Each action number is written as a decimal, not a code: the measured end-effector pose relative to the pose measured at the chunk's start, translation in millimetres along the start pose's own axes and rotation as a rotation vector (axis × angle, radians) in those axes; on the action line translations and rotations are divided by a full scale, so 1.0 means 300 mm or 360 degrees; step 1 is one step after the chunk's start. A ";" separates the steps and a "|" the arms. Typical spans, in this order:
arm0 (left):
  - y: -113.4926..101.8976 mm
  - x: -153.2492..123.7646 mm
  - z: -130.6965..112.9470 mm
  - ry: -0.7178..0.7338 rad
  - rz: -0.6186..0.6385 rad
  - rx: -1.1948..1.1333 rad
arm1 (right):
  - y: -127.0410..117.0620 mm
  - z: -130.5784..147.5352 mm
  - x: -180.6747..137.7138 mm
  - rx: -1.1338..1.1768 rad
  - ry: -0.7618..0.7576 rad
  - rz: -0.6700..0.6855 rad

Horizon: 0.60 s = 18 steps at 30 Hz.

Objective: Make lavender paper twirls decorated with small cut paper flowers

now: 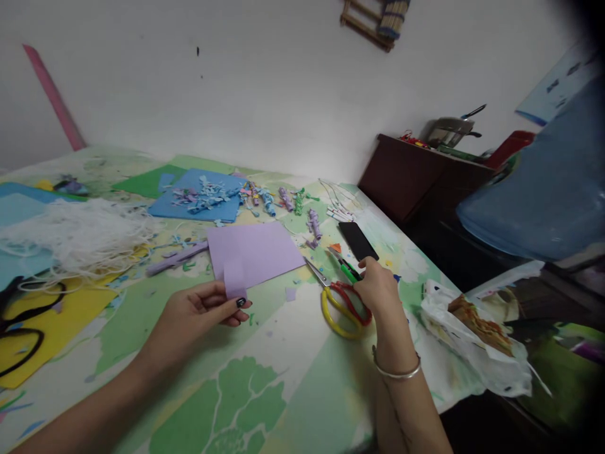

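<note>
My left hand (pixel 203 312) pinches a small strip of purple paper (pixel 235 281) between thumb and fingers, over the near edge of a larger purple sheet (pixel 262 249). My right hand (pixel 377 285) is closed on the rear end of a green-and-black craft knife (pixel 348 271), whose blade points away to the left. Just beneath it on the table lie scissors (pixel 341 309) with yellow and red handles, their tips near the sheet's right corner. A rolled purple paper (pixel 177 258) rests left of the sheet.
Behind are blue sheets (pixel 227 200) heaped with paper scraps, and several fringed paper rolls (pixel 286 198). White string (pixel 80 233) piles up at left, near black-handled scissors (pixel 28 334). A black phone (pixel 358 239) lies beyond my right hand; food in a plastic bag (pixel 479 328) sits at right.
</note>
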<state>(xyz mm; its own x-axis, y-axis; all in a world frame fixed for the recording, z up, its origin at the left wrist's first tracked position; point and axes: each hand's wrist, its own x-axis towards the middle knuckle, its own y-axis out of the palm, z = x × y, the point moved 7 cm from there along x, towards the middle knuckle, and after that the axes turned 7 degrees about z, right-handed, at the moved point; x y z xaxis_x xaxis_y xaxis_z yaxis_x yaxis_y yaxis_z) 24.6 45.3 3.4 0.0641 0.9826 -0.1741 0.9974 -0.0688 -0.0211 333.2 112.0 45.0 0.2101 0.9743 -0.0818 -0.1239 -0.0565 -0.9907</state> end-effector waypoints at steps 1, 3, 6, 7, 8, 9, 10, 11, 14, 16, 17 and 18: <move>-0.002 0.000 -0.003 0.0011 0.0001 -0.0021 | -0.005 0.002 0.002 -0.0007 -0.0003 -0.0018; -0.001 0.000 -0.008 0.0049 0.0015 -0.0061 | 0.004 0.021 0.001 -0.0021 -0.0053 0.0020; -0.002 -0.001 -0.012 0.0089 0.0013 -0.0118 | 0.045 0.063 -0.013 -0.0023 -0.0155 0.0159; -0.003 -0.002 -0.014 0.0099 0.0003 -0.0139 | 0.058 0.074 -0.020 -0.0024 -0.0184 0.0198; -0.005 -0.003 -0.018 0.0110 -0.0003 -0.0154 | 0.070 0.082 -0.027 -0.0032 -0.0212 0.0237; -0.006 -0.004 -0.024 0.0122 -0.0007 -0.0164 | 0.080 0.088 -0.034 -0.0051 -0.0238 0.0279; -0.007 -0.006 -0.032 0.0133 -0.0005 -0.0167 | 0.088 0.092 -0.039 -0.0084 -0.0261 0.0319; -0.008 -0.008 -0.041 0.0143 -0.0002 -0.0168 | 0.092 0.093 -0.043 -0.0120 -0.0279 0.0354; -0.011 -0.017 -0.067 0.0152 0.0010 -0.0175 | 0.091 0.092 -0.047 -0.0163 -0.0301 0.0437; -0.015 -0.026 -0.081 0.0157 0.0013 -0.0199 | 0.090 0.093 -0.048 -0.0075 -0.0314 0.0503; -0.018 -0.030 -0.085 0.0161 0.0011 -0.0216 | 0.091 0.093 -0.049 -0.0026 -0.0313 0.0539; -0.021 -0.033 -0.088 0.0166 0.0009 -0.0234 | 0.093 0.091 -0.050 0.0011 -0.0303 0.0562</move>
<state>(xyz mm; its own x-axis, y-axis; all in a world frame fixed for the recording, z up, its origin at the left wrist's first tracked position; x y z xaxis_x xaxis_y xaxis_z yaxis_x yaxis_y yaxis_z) 18.6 40.3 31.2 0.0652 0.9954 -0.0706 0.9905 -0.0561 0.1253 300.0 101.8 21.7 -0.0301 0.9182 -0.3949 -0.1627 -0.3943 -0.9045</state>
